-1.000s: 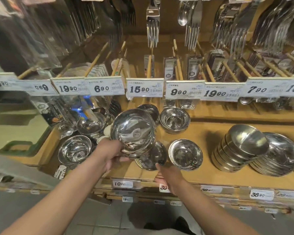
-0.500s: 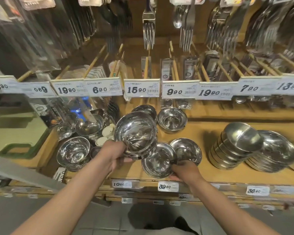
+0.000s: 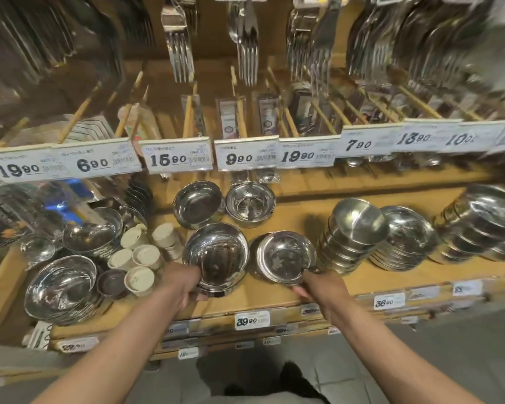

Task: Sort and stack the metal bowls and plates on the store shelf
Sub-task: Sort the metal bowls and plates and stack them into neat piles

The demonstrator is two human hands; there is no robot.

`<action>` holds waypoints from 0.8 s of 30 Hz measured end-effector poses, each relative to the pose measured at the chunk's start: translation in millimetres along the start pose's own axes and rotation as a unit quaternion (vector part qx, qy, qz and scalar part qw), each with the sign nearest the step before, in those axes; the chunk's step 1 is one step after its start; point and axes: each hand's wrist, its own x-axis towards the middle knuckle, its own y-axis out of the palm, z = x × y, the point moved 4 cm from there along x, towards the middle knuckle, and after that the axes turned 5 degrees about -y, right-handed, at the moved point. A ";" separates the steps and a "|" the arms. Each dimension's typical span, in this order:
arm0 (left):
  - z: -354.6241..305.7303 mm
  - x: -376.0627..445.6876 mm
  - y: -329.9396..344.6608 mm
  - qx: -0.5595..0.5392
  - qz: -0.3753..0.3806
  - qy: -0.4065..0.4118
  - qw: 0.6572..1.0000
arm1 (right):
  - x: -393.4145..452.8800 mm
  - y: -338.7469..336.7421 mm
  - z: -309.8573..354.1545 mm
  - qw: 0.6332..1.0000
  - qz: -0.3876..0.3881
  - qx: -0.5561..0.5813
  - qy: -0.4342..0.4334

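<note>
My left hand point(image 3: 184, 284) grips the near rim of a small stack of shiny metal bowls point(image 3: 216, 255) resting on the wooden shelf point(image 3: 263, 295). Just to the right, my right hand point(image 3: 318, 287) holds the near edge of another metal bowl stack point(image 3: 283, 258), also down on the shelf. Two more bowls stand behind them, a wide one point(image 3: 197, 204) and a deeper one point(image 3: 250, 204). A tilted stack of bowls point(image 3: 350, 234) and stacks of metal plates point(image 3: 405, 240) sit to the right.
Larger bowls point(image 3: 60, 290) and small white cups point(image 3: 140, 258) crowd the left of the shelf. More plate stacks point(image 3: 484, 225) lie far right. Price tags point(image 3: 175, 158) and hanging forks point(image 3: 178, 42) overhang the back. Bare wood shows along the front edge.
My left hand has lowered its bowl stack from mid-air onto the shelf. My right hand has set its bowl down beside it, over the bowl at the right. The view shifted right.
</note>
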 end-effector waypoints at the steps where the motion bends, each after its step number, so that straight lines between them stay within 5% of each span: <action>1: 2.6 1.3 0.1 0.004 0.000 -0.003 1.000 | 2.6 2.8 -0.8 1.000 -0.006 -0.005 0.008; 12: 25.5 14.9 -0.4 -0.052 0.021 -0.041 0.998 | 26.6 19.5 -17.0 0.992 0.030 -0.093 0.085; 18: 23.4 2.8 -6.7 -0.032 0.016 -0.030 0.999 | 30.5 21.9 -12.9 0.995 0.028 -0.012 0.094; 24: -8.0 -38.7 -13.3 0.136 -0.106 0.196 0.965 | 22.8 25.1 -13.8 0.995 0.015 0.007 0.097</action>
